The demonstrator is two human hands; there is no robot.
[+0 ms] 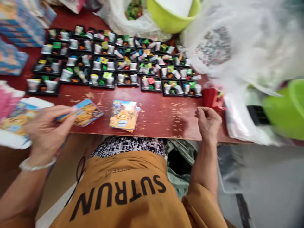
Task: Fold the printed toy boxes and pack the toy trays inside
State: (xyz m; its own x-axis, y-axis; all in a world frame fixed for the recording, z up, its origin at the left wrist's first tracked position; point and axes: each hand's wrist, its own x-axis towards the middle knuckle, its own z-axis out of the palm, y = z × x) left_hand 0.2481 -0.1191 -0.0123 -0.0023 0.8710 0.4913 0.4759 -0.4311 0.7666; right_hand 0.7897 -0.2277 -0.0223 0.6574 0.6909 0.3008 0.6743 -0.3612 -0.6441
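At the table's front left, my left hand (51, 129) pinches a printed card (85, 112), blue and orange, between thumb and fingers. A small stack of similar cards (123, 115) lies flat near the front edge, to the right of the held one. Over the right side of the table my right hand (209, 123) is closed with curled fingers; whatever it may hold is hidden. Close behind that hand stands a red tape-dispenser-like object (213, 98). Beyond both hands, rows of black trays (125, 85) carry small white packets and colourful pieces.
Blue printed boxes (21, 25) are stacked at the back left. More printed cartons (19, 118) and pink items lie at the left edge. A clear bag (197, 41) of small pieces, a yellow-green basin (166, 19) and a green container (285, 109) stand behind and to the right.
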